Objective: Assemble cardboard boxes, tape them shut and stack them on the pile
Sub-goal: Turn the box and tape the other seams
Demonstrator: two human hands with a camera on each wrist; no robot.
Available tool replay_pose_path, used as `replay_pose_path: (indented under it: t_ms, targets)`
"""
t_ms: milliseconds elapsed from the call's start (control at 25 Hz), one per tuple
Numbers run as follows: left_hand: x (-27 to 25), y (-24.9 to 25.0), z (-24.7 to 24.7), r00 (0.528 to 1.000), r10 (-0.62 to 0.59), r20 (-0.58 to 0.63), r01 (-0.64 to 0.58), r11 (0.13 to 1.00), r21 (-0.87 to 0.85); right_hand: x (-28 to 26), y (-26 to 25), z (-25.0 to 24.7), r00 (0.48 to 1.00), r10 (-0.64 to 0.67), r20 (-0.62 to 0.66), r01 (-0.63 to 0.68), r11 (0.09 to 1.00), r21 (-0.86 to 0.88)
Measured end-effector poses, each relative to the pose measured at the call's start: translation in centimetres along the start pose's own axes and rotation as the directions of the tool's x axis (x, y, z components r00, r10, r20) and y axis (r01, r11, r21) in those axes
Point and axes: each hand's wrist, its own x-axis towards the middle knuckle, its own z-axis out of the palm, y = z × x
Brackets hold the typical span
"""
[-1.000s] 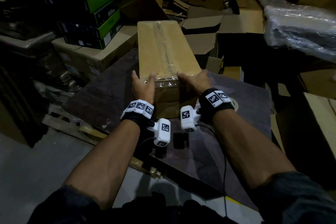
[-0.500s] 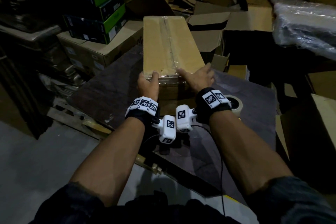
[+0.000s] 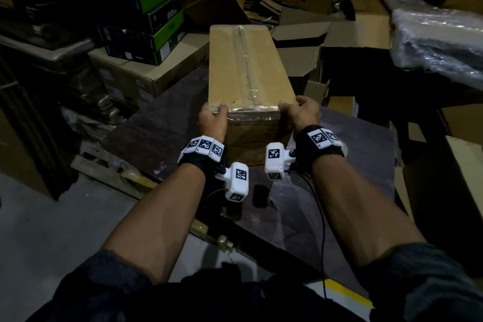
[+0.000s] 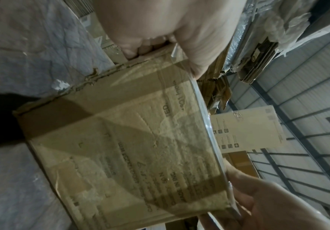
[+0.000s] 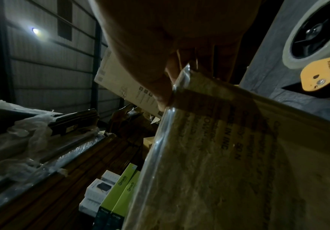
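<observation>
A long brown cardboard box [image 3: 248, 68] lies lengthwise on the dark table [image 3: 162, 123], with clear tape along its top seam and over the near end. My left hand [image 3: 213, 119] grips the near left top corner, thumb on top and fingers round the side. At the near right corner my right hand [image 3: 300, 112] holds the box the same way. The left wrist view shows the taped end face of the box [image 4: 130, 147] between my left hand [image 4: 170, 31] and right hand [image 4: 268, 202]. In the right wrist view my right hand [image 5: 170, 46] clasps the box [image 5: 229, 163] at its corner.
A tape dispenser [image 5: 317, 46] lies on the table just right of the box. Green-and-black cartons [image 3: 146, 8] are stacked at the back left on a brown carton. Open cardboard boxes [image 3: 300, 42] crowd the back. A plastic-wrapped bundle [image 3: 439, 42] lies at the right. Grey floor [image 3: 52, 230] shows at the left.
Both hands have slid outward along the near top edge, from beside the tape seam to the two corners, and now grip there. The box has stayed on the table.
</observation>
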Motion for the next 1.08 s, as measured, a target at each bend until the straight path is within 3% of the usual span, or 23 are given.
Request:
replay_pose_path:
  t_ms: [120, 280, 400, 480, 680, 840, 960, 1080]
  targets:
    - [0.1, 0.1, -0.4, 1.000, 0.013, 0.025, -0.014, 0.999, 0.035, -0.6, 0.6, -0.3, 1.000, -0.012, -0.006, 0.012, 0.999, 0.031]
    - [1.2, -0.1, -1.5, 0.996, -0.016, 0.082, 0.011, 0.998, 0.062, -0.7, 1.8, -1.3, 0.989, -0.142, -0.032, 0.138, 0.984, -0.111]
    - [0.9, -1.0, -2.4, 0.975, -0.002, 0.223, -0.023, 0.994, 0.109, -1.5, 2.0, -0.5, 0.974, -0.203, 0.105, 0.219, 0.960, -0.174]
    - [0.5, -2.1, -2.4, 0.959, 0.049, 0.279, -0.081, 0.991, 0.104, -2.0, 2.1, 0.7, 0.970, -0.166, 0.176, 0.216, 0.921, -0.323]
    - [0.9, -3.1, -2.1, 0.978, 0.127, 0.164, -0.150, 0.979, 0.136, -2.4, 2.7, 2.2, 0.975, -0.207, 0.080, 0.220, 0.852, -0.475]
    - [1.1, -2.9, -2.8, 0.969, 0.147, 0.197, -0.181, 0.969, 0.168, -1.8, 4.0, 0.7, 0.934, -0.334, 0.129, 0.355, 0.813, -0.461]
    - [0.1, -2.5, -2.7, 0.967, 0.123, 0.222, -0.176, 0.954, 0.242, -2.4, 4.5, 0.3, 0.923, -0.347, 0.167, 0.385, 0.846, -0.370]
    - [-0.8, -2.5, -1.0, 0.988, 0.132, 0.086, -0.148, 0.963, 0.224, -1.8, 4.9, 0.9, 0.946, -0.318, 0.066, 0.322, 0.889, -0.327]
